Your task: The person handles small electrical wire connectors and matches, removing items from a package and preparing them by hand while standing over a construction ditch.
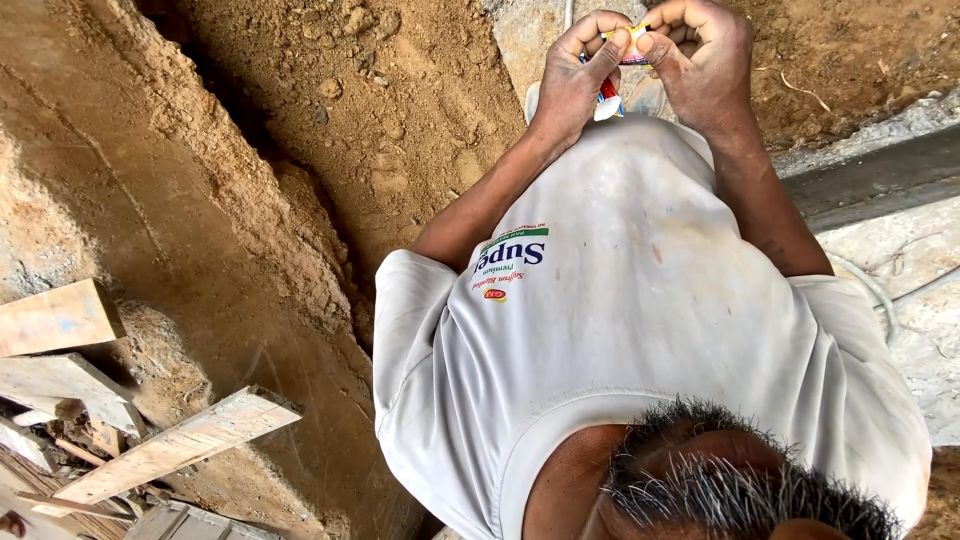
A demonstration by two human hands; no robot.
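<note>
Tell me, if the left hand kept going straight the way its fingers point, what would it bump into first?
The left hand curls its fingers toward the small colourful packet it pinches, so it meets that at once. Just past it is the right hand, which grips the same packet.

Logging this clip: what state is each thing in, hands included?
Left hand: closed, pinching the packet's top edge.
Right hand: closed, pinching the same edge.
Small packet: held between both hands, crumpled; sealed or torn cannot be told.
Wooden planks: loose, lying piled at angles.
Soil: loose, clumpy, dry-looking.
</note>
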